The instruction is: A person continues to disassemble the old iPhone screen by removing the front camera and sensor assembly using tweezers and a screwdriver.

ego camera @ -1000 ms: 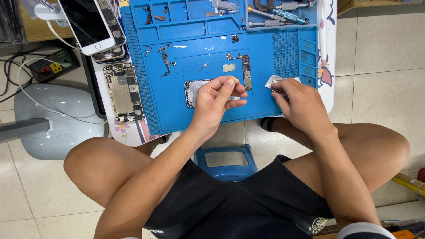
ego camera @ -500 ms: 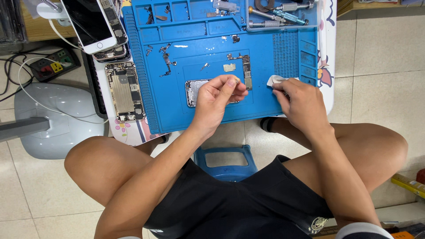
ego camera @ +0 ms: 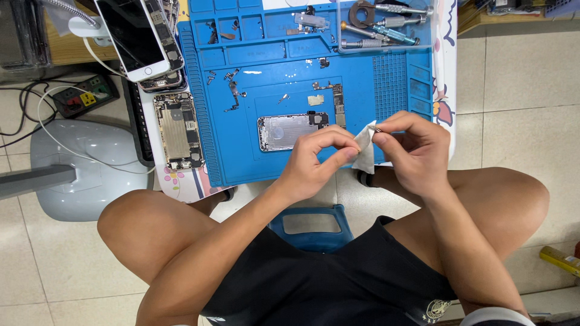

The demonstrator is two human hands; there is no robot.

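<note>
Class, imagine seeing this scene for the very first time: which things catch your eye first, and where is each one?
The bright blue repair mat on the low table stands out first, with an opened phone shell at its middle. Just in front of it, the left hand and right hand pinch a small white wipe between them. Another stripped phone body lies left of the mat.

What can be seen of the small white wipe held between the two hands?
The small white wipe is a thin, soft-looking piece of white material, cloth or paper, roughly triangular as it hangs folded. It is held in the air just in front of the near edge of the blue silicone work mat. The left hand touches its left edge with the fingertips, and the right hand pinches its top corner, where a small dark part, too small to identify, shows. Its lower part hangs free.
</note>
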